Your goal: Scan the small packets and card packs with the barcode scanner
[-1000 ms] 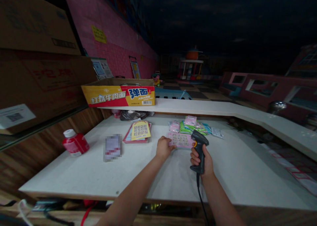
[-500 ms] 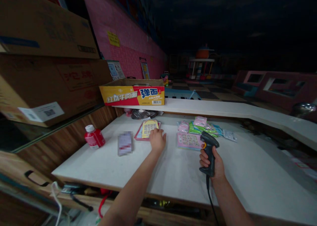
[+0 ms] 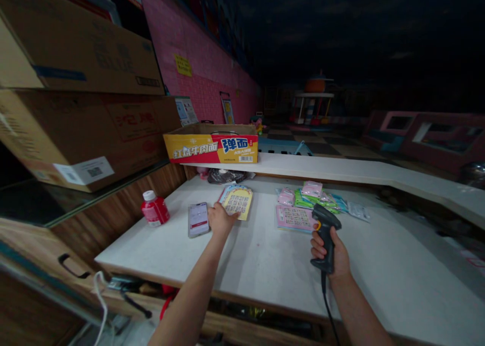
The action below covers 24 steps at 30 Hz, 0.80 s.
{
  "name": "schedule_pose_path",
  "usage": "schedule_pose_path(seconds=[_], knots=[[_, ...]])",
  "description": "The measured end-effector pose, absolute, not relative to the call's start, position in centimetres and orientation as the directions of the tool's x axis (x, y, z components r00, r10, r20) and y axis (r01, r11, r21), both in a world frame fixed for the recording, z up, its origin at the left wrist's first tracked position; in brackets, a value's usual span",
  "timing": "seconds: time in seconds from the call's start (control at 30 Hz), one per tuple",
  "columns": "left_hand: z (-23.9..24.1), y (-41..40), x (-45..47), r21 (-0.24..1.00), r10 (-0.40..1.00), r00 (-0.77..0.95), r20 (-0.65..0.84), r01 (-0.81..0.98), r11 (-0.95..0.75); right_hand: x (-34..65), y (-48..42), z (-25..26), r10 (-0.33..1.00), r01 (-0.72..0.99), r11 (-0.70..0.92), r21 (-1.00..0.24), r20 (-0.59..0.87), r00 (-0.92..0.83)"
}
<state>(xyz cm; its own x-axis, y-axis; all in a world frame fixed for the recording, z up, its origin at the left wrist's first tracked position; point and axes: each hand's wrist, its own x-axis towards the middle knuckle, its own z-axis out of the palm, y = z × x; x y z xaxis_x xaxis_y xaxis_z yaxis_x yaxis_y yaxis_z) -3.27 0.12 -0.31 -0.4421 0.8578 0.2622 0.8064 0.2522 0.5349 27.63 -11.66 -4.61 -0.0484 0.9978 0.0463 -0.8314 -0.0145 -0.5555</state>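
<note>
My left hand (image 3: pixel 221 219) lies at the near left edge of a small stack of printed sheets. Its thumb and fingers grip the top yellow sheet (image 3: pixel 238 202), which has a grid of small pictures; a blue-edged sheet (image 3: pixel 229 189) shows behind. My right hand (image 3: pixel 337 255) is wrapped round the handle of a black barcode scanner (image 3: pixel 325 235), held above the table with its cable hanging down. Just left of my left hand lies a phone (image 3: pixel 198 219) with its screen lit. Beyond the scanner is a pink sheet (image 3: pixel 294 218) with a similar grid.
Small pink packets (image 3: pixel 312 188) and green packets (image 3: pixel 303 199) are heaped behind the pink sheet. A red bottle (image 3: pixel 155 209) with a white cap stands left on the white table (image 3: pixel 265 270). A noodle carton (image 3: pixel 212 149) sits on the raised ledge (image 3: pixel 341 166). Large cardboard boxes (image 3: pixel 132 124) are stacked left.
My left hand has moved from the right side of the stack to its left edge, and the yellow sheet has shifted nearer. My right hand still holds the scanner. The view has turned slightly left.
</note>
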Motion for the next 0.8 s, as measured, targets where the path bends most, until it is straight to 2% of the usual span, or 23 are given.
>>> schedule_pose_path(seconds=[0.1, 0.17, 0.23, 0.3, 0.4, 0.53, 0.67, 0.8], knots=[[-0.9, 0.7, -4.5, 0.785, 0.855, -0.492, 0.163, 0.589, 0.189, 27.6, -11.7, -4.5, 0.999, -0.821, -0.012, -0.571, 0.033, -0.037], [-1.4, 1.1, -5.0, 0.942, 0.894, -0.446, -0.042, 0.280, 0.184, 27.6, -11.8, -4.3, 0.999, -0.805, -0.007, -0.593, 0.023, -0.025], [-2.1, 1.4, -5.2, 0.973, 0.937, -0.261, -0.231, -0.044, 0.227, 27.5, -11.9, -4.2, 1.000, -0.777, 0.000, -0.629, 0.018, -0.014], [-2.9, 1.4, -4.9, 0.947, 0.959, -0.102, -0.265, -0.216, 0.239, 27.5, -11.9, -4.0, 1.000, -0.744, 0.008, -0.669, 0.018, -0.005], [-4.1, 0.9, -4.2, 0.957, 0.991, -0.098, -0.096, -0.283, 0.065, 27.4, -12.0, -4.0, 1.000, -0.716, 0.019, -0.698, 0.021, 0.006], [-5.5, 0.6, -3.4, 0.943, 0.966, -0.178, 0.186, -0.245, -0.227, 27.2, -12.2, -4.0, 1.000, -0.724, -0.006, -0.690, 0.007, -0.015], [-6.3, 0.6, -3.0, 0.931, 0.932, -0.220, 0.288, -0.165, -0.326, 26.7, -12.2, -4.1, 0.999, -0.694, -0.049, -0.719, -0.038, -0.031], [-6.5, 0.8, -3.0, 0.928, 0.901, -0.293, 0.320, -0.092, -0.360, 24.8, -12.1, -3.7, 0.992, -0.541, -0.113, -0.834, -0.128, -0.008]])
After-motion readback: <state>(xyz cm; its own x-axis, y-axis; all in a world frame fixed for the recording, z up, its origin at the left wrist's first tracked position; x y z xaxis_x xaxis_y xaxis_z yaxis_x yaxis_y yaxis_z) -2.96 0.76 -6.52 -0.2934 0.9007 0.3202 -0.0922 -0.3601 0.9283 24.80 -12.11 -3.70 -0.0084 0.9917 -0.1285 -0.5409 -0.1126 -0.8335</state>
